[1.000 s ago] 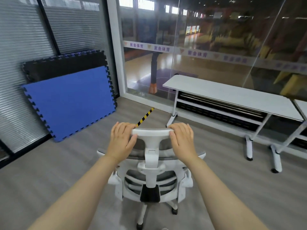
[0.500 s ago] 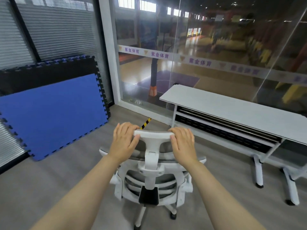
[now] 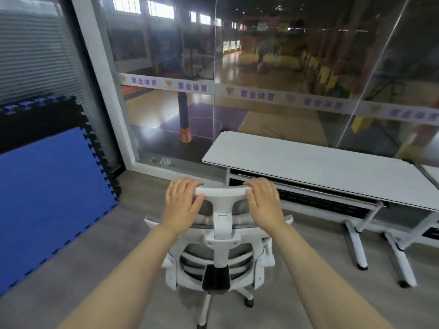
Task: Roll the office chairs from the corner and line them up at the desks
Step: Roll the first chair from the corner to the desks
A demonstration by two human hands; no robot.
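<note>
A white office chair [image 3: 221, 252] with grey mesh back stands on castors right in front of me, seen from behind. My left hand [image 3: 183, 203] grips the left end of its white headrest bar [image 3: 222, 192], fingers curled over the top. My right hand [image 3: 262, 201] grips the right end the same way. A long white desk [image 3: 308, 169] stands just beyond the chair to the right, along the glass wall; the chair's back is near the desk's left end.
Blue and black foam mats [image 3: 47, 191] lean against the blinds at left. A glass wall [image 3: 237, 91] with a white frame post [image 3: 104, 86] runs behind the desk. A second desk edge [image 3: 431, 172] shows at far right. Desk legs [image 3: 356, 243] stand on grey floor.
The chair and I have moved forward toward the glass wall and the desk; the desk now looms closer and the mats have slid to the left edge. Both hands keep their grip.
</note>
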